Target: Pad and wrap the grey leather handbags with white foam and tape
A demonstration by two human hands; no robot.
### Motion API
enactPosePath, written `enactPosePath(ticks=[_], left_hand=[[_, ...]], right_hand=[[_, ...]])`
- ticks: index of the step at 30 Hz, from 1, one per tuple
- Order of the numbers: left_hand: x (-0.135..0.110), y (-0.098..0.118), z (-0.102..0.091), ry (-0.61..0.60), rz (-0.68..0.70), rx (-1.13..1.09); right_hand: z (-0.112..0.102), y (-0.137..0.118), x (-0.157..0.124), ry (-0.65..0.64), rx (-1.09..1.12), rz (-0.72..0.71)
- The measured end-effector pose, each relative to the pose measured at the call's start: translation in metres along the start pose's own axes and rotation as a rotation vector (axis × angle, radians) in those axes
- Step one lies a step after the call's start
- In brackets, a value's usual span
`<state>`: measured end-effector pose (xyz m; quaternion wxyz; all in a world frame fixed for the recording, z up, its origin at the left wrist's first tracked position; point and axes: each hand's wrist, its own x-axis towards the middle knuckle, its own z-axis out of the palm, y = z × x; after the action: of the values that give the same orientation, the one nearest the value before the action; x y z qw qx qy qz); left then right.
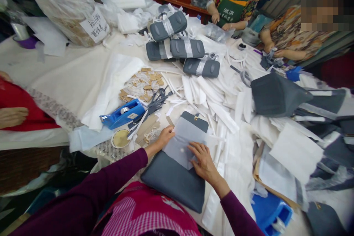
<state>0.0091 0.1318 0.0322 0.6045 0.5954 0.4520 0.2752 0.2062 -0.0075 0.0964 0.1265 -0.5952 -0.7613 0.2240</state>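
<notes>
A dark grey bag (174, 180) lies in front of me at the table's near edge. Over its upper part is a translucent white sheet (181, 138), and beyond the sheet shows a grey flap (188, 118) with a small gold clasp. My left hand (166, 137) pinches the sheet's left edge between thumb and fingers. Spread across the right side of the sheet, the fingers of my right hand (203, 158) press it flat and grip nothing. Left of the bag are a blue tape dispenser (123, 113), dark straps (157, 103) and a round tin (121, 138).
Taped grey bundles (188, 48) are stacked at the back. White padding strips (218, 107) spread beyond my right hand. Another blue dispenser (269, 212) and a grey bag (279, 94) lie right. Two co-workers sit opposite; another person's hand (13, 117) rests at left.
</notes>
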Motion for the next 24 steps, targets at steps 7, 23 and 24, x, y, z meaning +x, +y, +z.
enactPosePath(ticks=[7,23,24], left_hand=[[-0.003,0.003,-0.007,0.091,-0.097,-0.156],[-0.007,0.003,-0.010,0.103,-0.171,0.005],[-0.006,0.007,-0.012,0.108,-0.177,0.051]], right_hand=[[-0.014,-0.018,0.019,-0.080,-0.257,0.326],[0.051,-0.008,0.033,0.104,-0.282,0.203],[0.052,-0.007,0.033,0.101,-0.277,0.200]])
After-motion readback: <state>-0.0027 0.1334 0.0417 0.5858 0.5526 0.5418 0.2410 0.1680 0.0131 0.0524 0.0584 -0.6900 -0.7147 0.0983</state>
